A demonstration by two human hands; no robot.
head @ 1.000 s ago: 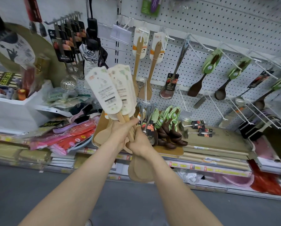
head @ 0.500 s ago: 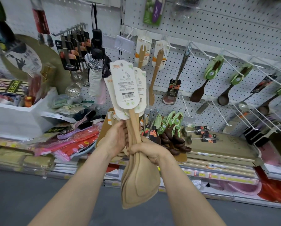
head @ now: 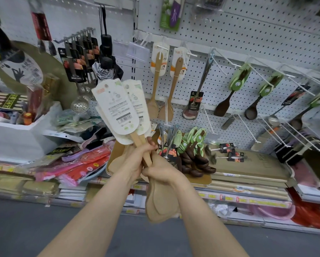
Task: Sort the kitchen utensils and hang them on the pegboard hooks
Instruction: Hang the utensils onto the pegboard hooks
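Both hands hold one bundle of light wooden spatulas with white card labels on the handle ends. My left hand grips the handles from the left, and my right hand grips them just below. The labels point up toward the white pegboard; the blades hang down below my right wrist. Two matching wooden spatulas hang on pegboard hooks behind the labels. A pile of dark spoons with green cards lies on the shelf to the right.
Dark spoons with green cards hang at the right, among several bare white hooks. Steel ladles with black cards and a folded umbrella hang at the left. Flat brown boxes and red packets fill the shelf.
The bundle has been turned more upright, then tilted with its labels leaning left. My right hand now grips the handles lower, and the blades hang in plain view.
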